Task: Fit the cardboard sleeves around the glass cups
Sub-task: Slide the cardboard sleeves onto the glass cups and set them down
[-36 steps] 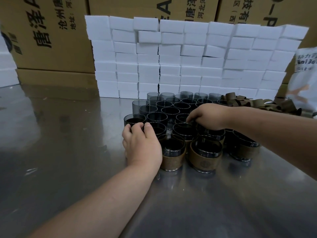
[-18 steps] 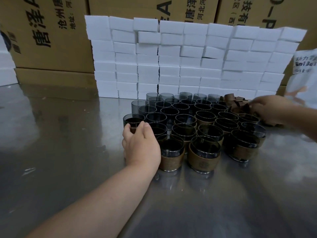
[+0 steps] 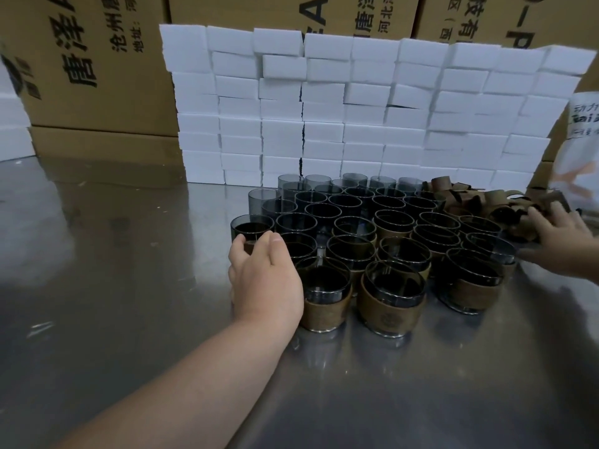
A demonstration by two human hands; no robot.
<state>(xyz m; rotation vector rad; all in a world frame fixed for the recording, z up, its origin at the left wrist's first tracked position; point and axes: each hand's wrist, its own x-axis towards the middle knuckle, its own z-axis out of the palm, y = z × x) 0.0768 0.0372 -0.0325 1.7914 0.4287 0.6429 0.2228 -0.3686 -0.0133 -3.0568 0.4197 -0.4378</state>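
1. glass cups (image 3: 356, 218): dark smoky, packed in a tight cluster mid-table. the front & right ones already wear brown sleeves, e.g. the sleeved cup (image 3: 390, 306) at the front. back and left rows are bare.
2. left hand (image 3: 264, 277): at the cluster's front-left corner, fingers & thumb curled on the near side of the front-left cup (image 3: 251, 226) (a bare one, its lower part hidden by the hand).
3. right hand (image 3: 560, 238): well apart from the left, at the far right, fingers reaching into the sleeve pile (image 3: 470, 202). blurred, so can't tell if it holds one.
4. sleeve pile: loose brown cardboard rings heaped just right of the cups, near the back.
5. table (image 3: 113, 286): shiny metal, w/ reflections.
6. behind: a wall of stacked white blocks (image 3: 356, 108), then big cardboard boxes (image 3: 81, 59) w/ printed text. a white bag (image 3: 580, 140) at the right edge.
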